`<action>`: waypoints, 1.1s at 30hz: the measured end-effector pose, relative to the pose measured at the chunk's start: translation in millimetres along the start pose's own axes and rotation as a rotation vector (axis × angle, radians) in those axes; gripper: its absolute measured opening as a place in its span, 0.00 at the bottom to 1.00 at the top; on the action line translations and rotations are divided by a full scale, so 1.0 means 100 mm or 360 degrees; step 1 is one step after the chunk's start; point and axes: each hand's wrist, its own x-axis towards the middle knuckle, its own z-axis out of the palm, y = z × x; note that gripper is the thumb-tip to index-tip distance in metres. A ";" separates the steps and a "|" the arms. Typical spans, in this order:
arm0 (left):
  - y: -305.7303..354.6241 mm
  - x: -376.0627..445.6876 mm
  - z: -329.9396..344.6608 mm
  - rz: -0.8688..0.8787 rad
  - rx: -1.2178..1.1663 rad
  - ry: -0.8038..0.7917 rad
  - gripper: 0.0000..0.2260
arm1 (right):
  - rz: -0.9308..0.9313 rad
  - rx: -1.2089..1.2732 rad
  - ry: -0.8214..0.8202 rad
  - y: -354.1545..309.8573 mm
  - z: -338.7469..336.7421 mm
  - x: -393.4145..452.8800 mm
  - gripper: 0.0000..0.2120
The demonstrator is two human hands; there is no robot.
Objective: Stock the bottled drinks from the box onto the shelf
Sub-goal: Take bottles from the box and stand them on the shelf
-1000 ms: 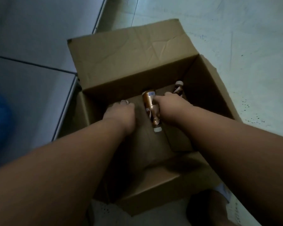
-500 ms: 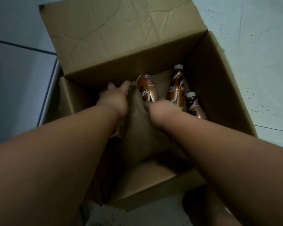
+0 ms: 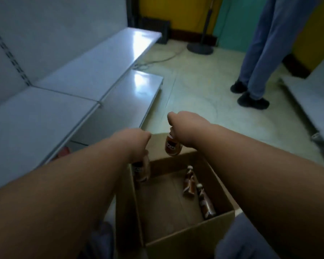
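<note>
An open cardboard box (image 3: 191,234) stands on the floor below me. My right hand (image 3: 183,126) is shut on the top of a brown bottled drink (image 3: 173,146), which hangs upright above the box's far edge. My left hand (image 3: 133,141) is shut on a second brown bottle (image 3: 141,171), held over the box's left wall and partly hidden by my wrist. Two more brown bottles (image 3: 189,182) (image 3: 205,202) lie on the box floor at the right. The grey metal shelf (image 3: 120,75) runs along the left, low and bare.
A person in blue trousers and dark shoes (image 3: 254,53) stands on the floor at the back right. A black round stand base (image 3: 200,47) with a cable lies at the back. Another grey shelf edge (image 3: 310,101) lies on the right. Something red (image 3: 64,151) sits under the left shelf.
Both hands have lifted out of the box, each with a bottle hanging from it. My view has swung up from the box to the shelf and the room.
</note>
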 end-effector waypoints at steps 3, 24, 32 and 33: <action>-0.37 -0.52 -0.57 -0.0068 -0.0062 0.0206 0.11 | -0.0118 -0.0038 0.0229 -0.38 -0.56 -0.11 0.10; -3.41 -1.95 -1.17 -0.0696 0.0094 0.0778 0.14 | -0.0725 0.0162 0.0621 -3.63 -1.04 1.14 0.08; -3.71 -1.81 -0.85 -0.0800 0.0208 0.0740 0.13 | -0.0843 0.0379 0.0604 -4.24 -0.81 1.68 0.09; -3.71 -1.79 -0.84 -0.0812 0.0251 0.0736 0.11 | -0.0858 0.0392 0.0598 -4.28 -0.78 1.73 0.10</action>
